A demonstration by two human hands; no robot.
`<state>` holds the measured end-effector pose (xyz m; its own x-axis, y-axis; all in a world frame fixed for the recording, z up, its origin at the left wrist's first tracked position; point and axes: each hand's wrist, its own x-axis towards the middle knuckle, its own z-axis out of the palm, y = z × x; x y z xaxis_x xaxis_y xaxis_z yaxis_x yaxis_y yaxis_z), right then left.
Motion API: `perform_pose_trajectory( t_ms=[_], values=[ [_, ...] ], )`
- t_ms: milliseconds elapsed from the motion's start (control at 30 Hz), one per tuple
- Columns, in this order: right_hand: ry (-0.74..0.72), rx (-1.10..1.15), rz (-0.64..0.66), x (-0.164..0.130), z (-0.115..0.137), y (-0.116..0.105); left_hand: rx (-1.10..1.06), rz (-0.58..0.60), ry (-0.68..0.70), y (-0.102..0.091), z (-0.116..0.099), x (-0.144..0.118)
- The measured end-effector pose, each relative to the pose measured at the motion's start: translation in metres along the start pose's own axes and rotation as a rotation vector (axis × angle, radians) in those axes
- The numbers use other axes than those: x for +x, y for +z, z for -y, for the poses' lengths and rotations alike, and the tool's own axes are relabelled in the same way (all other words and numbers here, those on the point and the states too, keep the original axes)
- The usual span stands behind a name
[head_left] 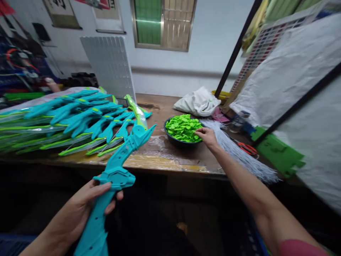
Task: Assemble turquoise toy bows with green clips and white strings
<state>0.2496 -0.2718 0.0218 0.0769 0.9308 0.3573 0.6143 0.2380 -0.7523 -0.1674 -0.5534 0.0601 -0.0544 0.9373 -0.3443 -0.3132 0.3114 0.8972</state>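
Teal toy bow piece (pixel 114 177): long, slim, plastic. Long axis runs from lower left, near the body, up and right toward the table edge; far end points away, at the bowl. Green-and-clear tip (pixel 136 111) rides above the far end, angled up and left. Held off the table, over the dark gap in front of it.

Left hand (pixel 87 204): wrapped round the handle part, fingers curled over the top, thumb underneath. Clamped on the piece.

Right hand (pixel 207 137): arm stretched forward, fingertips at the rim of the dark bowl (pixel 174 140), touching the bright green small parts (pixel 183 127) heaped inside. Pinch or loose: cannot tell.

Hands well apart.

Left of the bowl, on the wooden table (pixel 165 156): stack of matching teal and green pieces (pixel 77 119), fanned out. Right of the bowl: bundle of white cords (pixel 239 153), red scissors (pixel 247 148), white bag (pixel 197 102) behind.
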Motion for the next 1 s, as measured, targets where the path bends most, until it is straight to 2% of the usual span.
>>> perform_pose_trajectory(
  t_ms=[133, 267, 500, 833, 1000],
  values=[
    [0.106, 0.204, 0.04, -0.002, -0.003, 0.004, 0.005, -0.071, -0.012, 0.008, 0.003, -0.006],
    [0.164, 0.353, 0.087, -0.01, 0.003, 0.01, 0.006, -0.079, 0.001, 0.011, 0.007, -0.009],
    [0.256, 0.444, 0.108, -0.007, 0.013, 0.023, -0.057, -0.064, -0.01, 0.014, 0.012, -0.001],
    [0.339, 0.574, 0.113, 0.001, 0.021, 0.025, -0.111, 0.044, -0.008, 0.023, 0.023, 0.029],
    [0.324, 0.661, 0.075, -0.01, 0.044, 0.026, -0.132, 0.094, 0.029, 0.018, 0.034, 0.041]
  ],
)
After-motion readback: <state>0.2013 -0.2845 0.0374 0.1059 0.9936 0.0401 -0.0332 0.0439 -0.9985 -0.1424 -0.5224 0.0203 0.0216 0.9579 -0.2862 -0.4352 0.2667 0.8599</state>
